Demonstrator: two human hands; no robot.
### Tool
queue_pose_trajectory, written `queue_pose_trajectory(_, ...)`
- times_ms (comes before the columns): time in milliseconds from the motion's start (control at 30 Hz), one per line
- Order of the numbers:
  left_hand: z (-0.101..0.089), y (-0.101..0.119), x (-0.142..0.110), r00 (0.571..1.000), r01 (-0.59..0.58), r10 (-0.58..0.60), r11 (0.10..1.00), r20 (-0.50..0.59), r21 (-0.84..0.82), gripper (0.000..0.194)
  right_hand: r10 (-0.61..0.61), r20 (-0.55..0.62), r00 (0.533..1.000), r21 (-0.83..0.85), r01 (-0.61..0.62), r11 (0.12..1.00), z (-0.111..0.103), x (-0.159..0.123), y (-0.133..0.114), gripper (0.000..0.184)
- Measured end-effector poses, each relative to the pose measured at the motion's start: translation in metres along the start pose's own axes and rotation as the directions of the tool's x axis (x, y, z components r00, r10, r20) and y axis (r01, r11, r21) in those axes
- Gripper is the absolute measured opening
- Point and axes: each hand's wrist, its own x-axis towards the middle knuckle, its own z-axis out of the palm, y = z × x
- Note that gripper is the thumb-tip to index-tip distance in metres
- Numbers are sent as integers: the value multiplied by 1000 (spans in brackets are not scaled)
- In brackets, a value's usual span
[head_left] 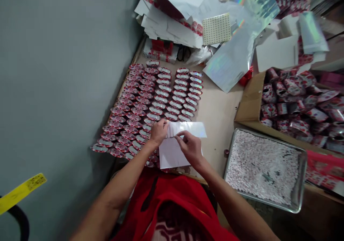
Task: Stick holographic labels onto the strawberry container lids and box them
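Observation:
A glossy white sheet (189, 129) with a few dark lines near its left end lies across a larger matte white paper (173, 154) at the table's front. Its left end is pinched by my left hand (159, 131), fingers closed. My right hand (190, 148) rests over the paper, thumb and index finger pressed together at the glossy sheet's lower edge; anything small between them is too fine to make out. Just beyond and left of my hands, rows of small oval boxes (161, 99) with red-and-pink patterned sides stand close together, many with white tops, others pink.
At right, a metal tray (302, 183) holds many small pale pieces. Behind it stands a cardboard box (248, 101) full of patterned pieces. White papers (172, 29), a dotted sticker sheet (216, 29) and iridescent sheets (228, 67) cover the back. A grey wall (61, 72) borders the left.

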Motion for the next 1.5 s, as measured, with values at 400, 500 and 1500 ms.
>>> queue_pose_trajectory(400, -51, 9, 57, 883, 409, -265, 34, 387, -912, 61, 404, 315, 859, 701, -498, 511, 22, 138, -43, 48)
queue_pose_trajectory(500, -49, 6, 68, 862, 406, -330, -4, 384, -914, 56, 372, 356, 857, 712, -507, 487, 23, 147, -41, 47)
queue_pose_trajectory(1500, -171, -64, 290, 735, 84, -229, 965, -638, -250, 17, 175, -75, 982, -118, -183, 976, 174, 411, -113, 27)
